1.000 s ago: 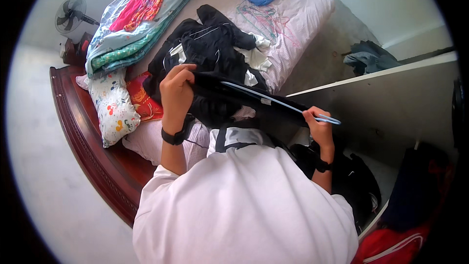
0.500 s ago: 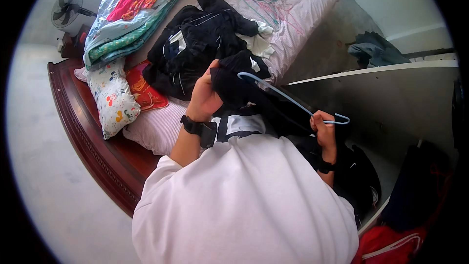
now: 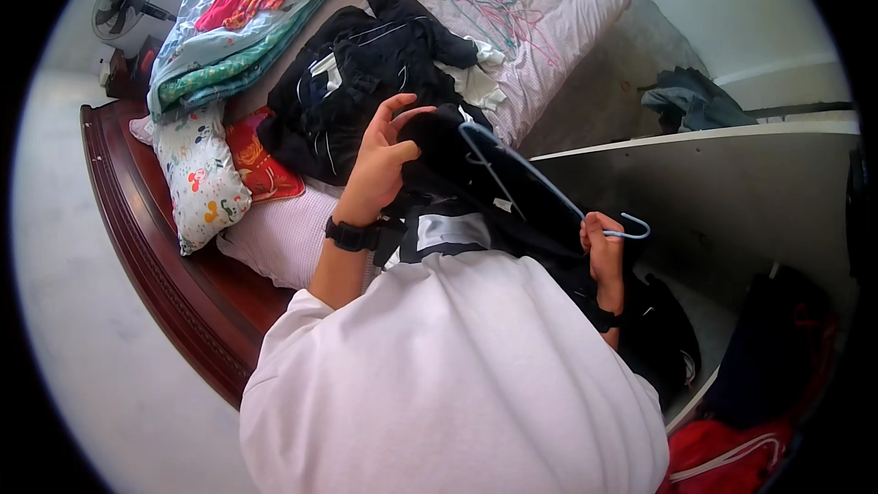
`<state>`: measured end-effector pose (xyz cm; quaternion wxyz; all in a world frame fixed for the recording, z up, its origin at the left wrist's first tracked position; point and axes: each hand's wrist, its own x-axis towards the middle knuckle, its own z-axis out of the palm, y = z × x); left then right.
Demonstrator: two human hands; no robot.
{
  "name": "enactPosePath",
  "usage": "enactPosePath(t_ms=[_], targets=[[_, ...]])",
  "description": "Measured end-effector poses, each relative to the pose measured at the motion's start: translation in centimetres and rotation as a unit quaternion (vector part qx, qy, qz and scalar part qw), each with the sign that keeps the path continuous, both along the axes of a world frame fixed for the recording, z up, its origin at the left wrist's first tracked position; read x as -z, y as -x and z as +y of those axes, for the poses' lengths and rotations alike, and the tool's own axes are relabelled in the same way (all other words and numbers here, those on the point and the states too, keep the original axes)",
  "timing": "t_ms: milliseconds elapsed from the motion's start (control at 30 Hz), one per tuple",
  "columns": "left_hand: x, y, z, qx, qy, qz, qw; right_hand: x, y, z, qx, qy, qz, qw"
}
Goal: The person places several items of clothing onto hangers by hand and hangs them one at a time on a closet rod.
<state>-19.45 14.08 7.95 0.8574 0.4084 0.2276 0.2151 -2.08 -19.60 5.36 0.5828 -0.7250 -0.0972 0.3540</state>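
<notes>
Right now two hands are working on one garment: the left hand [image 3: 384, 160] is gripping the top of a black garment [image 3: 457, 174] with its grip clamped on the cloth, fingers partly spread, and the right hand [image 3: 604, 252] is keeping its grip closed around the neck of a single light blue hanger [image 3: 540, 187], whose hook is sticking out just past the fingers. That garment is hanging in front of the person's chest, draped over the hanger, between both hands. Each wrist is wearing one dark band. Beyond the hands, one bed [image 3: 567, 27] with a pinkish sheet is carrying a heap of black clothes [image 3: 366, 82], two pillows, one patterned white [image 3: 197, 178] and one red [image 3: 261, 160], and one folded quilt [image 3: 229, 37]. One fan [image 3: 123, 0] is standing in the far corner. To the right, an open wardrobe [image 3: 732, 183] is holding dark clothing and something red at its bottom.
</notes>
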Motion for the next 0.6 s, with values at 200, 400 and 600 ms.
enactPosePath(t_ms=[200, 400, 600], targets=[[0.5, 0.7, 0.4, 0.083, 0.018, 0.062, 0.995, -0.3, -0.3, -0.2, -0.017, -0.013, -0.004, 1.000], [2.7, 0.3, -0.4, 0.076, 0.012, 0.105, 0.991, 0.4, -0.4, -1.2, -0.060, 0.028, -0.017, 0.998], [3.1, -0.5, -0.8, 0.097, 0.048, 0.160, 0.981, 0.9, 0.2, -1.9, -0.042, 0.027, -0.014, 0.999]])
